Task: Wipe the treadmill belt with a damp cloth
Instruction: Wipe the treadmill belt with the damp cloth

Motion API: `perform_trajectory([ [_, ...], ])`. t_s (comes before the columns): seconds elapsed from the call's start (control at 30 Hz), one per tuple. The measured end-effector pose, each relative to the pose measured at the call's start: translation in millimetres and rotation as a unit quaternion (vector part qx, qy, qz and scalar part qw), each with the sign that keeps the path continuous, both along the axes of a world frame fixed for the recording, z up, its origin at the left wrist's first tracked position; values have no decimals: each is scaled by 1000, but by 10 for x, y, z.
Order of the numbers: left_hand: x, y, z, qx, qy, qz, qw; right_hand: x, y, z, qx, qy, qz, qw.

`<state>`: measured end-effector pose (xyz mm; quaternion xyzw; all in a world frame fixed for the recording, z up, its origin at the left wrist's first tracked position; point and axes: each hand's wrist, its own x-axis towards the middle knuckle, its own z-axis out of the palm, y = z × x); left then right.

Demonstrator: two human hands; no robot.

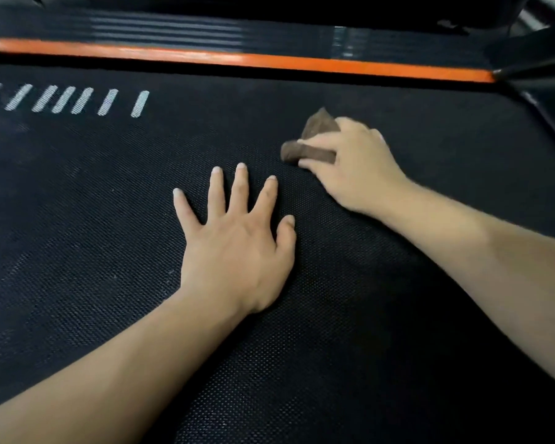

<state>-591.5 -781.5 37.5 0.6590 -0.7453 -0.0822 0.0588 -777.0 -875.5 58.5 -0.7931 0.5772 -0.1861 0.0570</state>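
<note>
The black, finely dimpled woven treadmill belt [350, 331] fills the view. The left hand [237, 248] lies flat on it, fingers straight and spread. At its one o'clock, the right hand [356, 165] clamps a crumpled brown cloth [305, 152] against the belt. At twelve o'clock runs a smooth orange side strip [237, 60]; slanted white printed dashes [80, 100] sit at ten o'clock.

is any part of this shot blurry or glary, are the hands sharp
Head view: the left hand, right hand and brown cloth read fairly sharp; the far orange strip and ribbed side rail smear sideways, with pale glare streaks on the rail; the belt is dim, its weave clearest in the foreground.
</note>
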Motion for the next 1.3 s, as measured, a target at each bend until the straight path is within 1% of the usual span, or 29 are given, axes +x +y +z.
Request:
perform_trajectory([
  [0.03,-5,-2,-2,-1,1,1,1000,-2,53,31,4,11,27,1000],
  [0.07,-11,-6,-7,-1,0,1,1000,-53,-27,54,-3,35,27,999],
  [0.1,-12,-12,-12,-1,-1,0,1000,-122,-202,86,-16,68,-1,998],
  [0.13,-9,-14,-17,1,-1,1,1000,-206,-438,115,-22,75,-55,995],
  [0.2,-3,-4,-27,1,1,4,1000,-375,-830,124,-19,26,-174,984],
  [0.23,-4,0,-25,0,2,4,1000,-392,-918,112,-30,27,-211,977],
  [0.27,-4,5,-18,-2,3,3,1000,-349,-952,81,-38,38,-219,974],
  [0.3,-7,10,-15,-4,2,2,1000,-256,-922,56,-34,41,-200,978],
  [0.4,-5,2,-8,-4,2,3,1000,-49,-644,8,-10,24,-56,998],
  [0.43,-4,-2,-11,-2,3,5,1000,-64,-607,19,-12,37,-34,999],
  [0.47,-4,-4,-14,-1,1,5,1000,-128,-652,45,-20,55,-42,997],
  [0.5,-3,-3,-15,-2,0,4,1000,-221,-769,82,-24,69,-83,994],
  [0.57,-6,10,-11,-2,-2,5,1000,-447,-1013,171,-21,42,-206,977],
  [0.6,-8,10,-8,-2,-2,5,1000,-533,-1066,187,-20,29,-246,968],
  [0.63,-8,4,-6,-2,-1,4,1000,-541,-1060,182,-22,28,-258,965],
  [0.67,-3,7,-4,0,-1,4,1000,-495,-1000,146,-17,29,-238,971],
  [0.77,-5,12,-7,-1,0,3,1000,-377,-590,31,13,-6,-108,994],
  [0.8,-6,12,-9,-3,1,5,1000,-409,-500,28,14,2,-87,996],
  [0.83,-5,4,-13,-4,1,7,1000,-480,-503,47,7,21,-95,995],
  [0.87,-6,-5,-16,-3,0,6,1000,-561,-584,79,-8,49,-126,991],
  [0.93,-3,-4,-22,-3,-1,5,1000,-684,-786,122,-27,30,-217,975],
  [0.97,-2,-10,-22,-6,0,7,1000,-717,-854,133,-28,14,-249,968],
  [1.0,-4,-8,-22,-6,1,7,1000,-719,-859,124,-32,20,-259,965],
  [1.03,-7,0,-24,-4,0,5,1000,-677,-811,108,-30,23,-249,968],
  [1.17,2,-3,-19,-2,-5,5,1000,-484,-186,37,10,23,-71,997],
  [1.2,4,-8,-22,-3,-5,6,1000,-527,-133,46,9,41,-53,998],
  [1.23,2,-14,-26,-3,-5,5,1000,-611,-183,74,3,62,-60,996],
  [1.27,2,-18,-28,-3,-5,5,1000,-691,-302,123,-9,76,-97,992],
  [1.3,1,-12,-28,-1,-7,4,1000,-777,-442,151,-9,57,-152,987],
])
